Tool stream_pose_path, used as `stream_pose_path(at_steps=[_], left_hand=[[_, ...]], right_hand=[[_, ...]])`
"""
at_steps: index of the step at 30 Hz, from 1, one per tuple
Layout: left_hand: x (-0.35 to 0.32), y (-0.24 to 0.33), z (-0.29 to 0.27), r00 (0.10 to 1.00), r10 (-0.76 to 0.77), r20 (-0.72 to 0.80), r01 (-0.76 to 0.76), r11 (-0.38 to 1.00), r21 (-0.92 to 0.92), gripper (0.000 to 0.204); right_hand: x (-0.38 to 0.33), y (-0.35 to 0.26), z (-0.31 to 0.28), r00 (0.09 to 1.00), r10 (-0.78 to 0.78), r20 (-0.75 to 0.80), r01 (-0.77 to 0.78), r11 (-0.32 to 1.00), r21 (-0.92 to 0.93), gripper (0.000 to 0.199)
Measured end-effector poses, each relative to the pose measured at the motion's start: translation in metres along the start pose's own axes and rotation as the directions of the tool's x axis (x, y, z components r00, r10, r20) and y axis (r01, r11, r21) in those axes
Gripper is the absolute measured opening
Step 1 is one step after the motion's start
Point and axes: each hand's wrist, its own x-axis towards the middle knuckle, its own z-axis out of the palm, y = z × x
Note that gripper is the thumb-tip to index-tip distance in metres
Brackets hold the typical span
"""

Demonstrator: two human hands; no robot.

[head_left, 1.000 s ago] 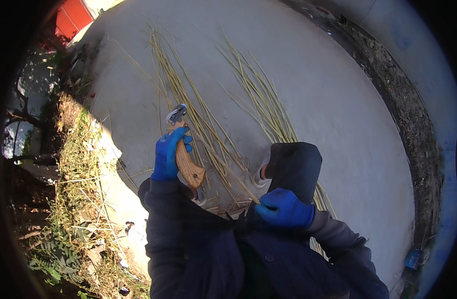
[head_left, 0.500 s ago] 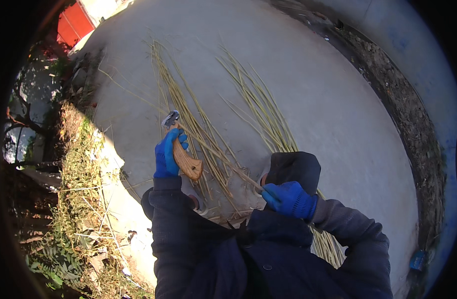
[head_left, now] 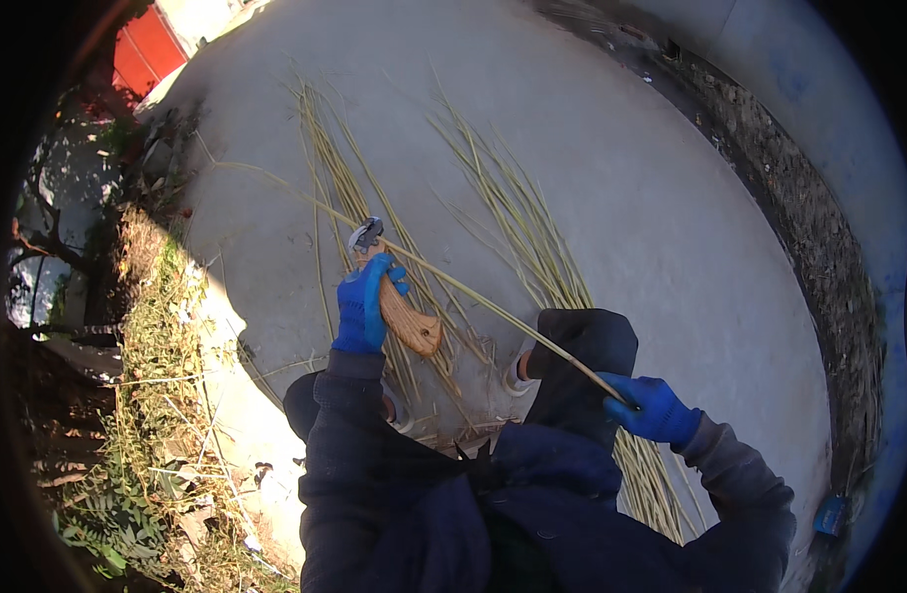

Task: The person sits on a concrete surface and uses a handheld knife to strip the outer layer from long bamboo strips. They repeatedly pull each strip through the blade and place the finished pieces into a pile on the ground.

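Note:
Both hands wear blue gloves. My left hand [head_left: 362, 304] is closed round a tool with a curved wooden handle [head_left: 411, 321] and a short grey metal head [head_left: 365, 234]; its exact kind cannot be made out. My right hand [head_left: 655, 408] grips the thicker end of a long, thin greenish-tan stalk [head_left: 503, 313]. The stalk slants up to the left, passes against or just beside the metal head, and ends in a thin, bent tip at the far left. A loose bundle of similar stalks [head_left: 349, 188] lies on the ground beyond and under my left hand.
A second bundle of stalks [head_left: 522, 222] lies right of the first on the grey concrete ground [head_left: 691, 247]. More stalks [head_left: 651, 479] lie beside my right leg. Dry grass and weeds [head_left: 147, 395] edge the left side; a dirt-lined wall base [head_left: 809, 217] curves along the right.
My right hand has moved right and slightly down, drawing the stalk along past the tool. My left hand with the tool has shifted a little to the right.

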Motion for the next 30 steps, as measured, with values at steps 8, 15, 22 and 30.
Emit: stream_pose_path(at_steps=[8, 15, 22, 30], left_hand=[[-0.057, -0.023, 0.065, 0.983, -0.168, 0.068, 0.166, 0.986, 0.031, 0.034], [0.031, 0.012, -0.053, 0.992, 0.066, -0.106, -0.063, 0.998, 0.029, 0.042], [0.054, 0.028, -0.073, 0.988, 0.071, -0.138, -0.064, 0.996, 0.057, 0.040], [-0.039, -0.009, 0.050, 0.989, -0.112, 0.100, 0.113, 0.994, -0.004, 0.044]], right_hand=[[0.162, -0.044, 0.036, 0.990, -0.106, -0.089, 0.120, 0.977, 0.174, 0.019], [-0.013, -0.010, 0.021, 0.915, -0.381, -0.132, 0.336, 0.901, -0.274, 0.023], [-0.125, 0.019, -0.005, 0.963, -0.258, -0.078, 0.218, 0.915, -0.339, 0.044], [0.047, -0.028, 0.007, 0.998, 0.066, 0.007, -0.064, 0.927, 0.370, 0.032]])
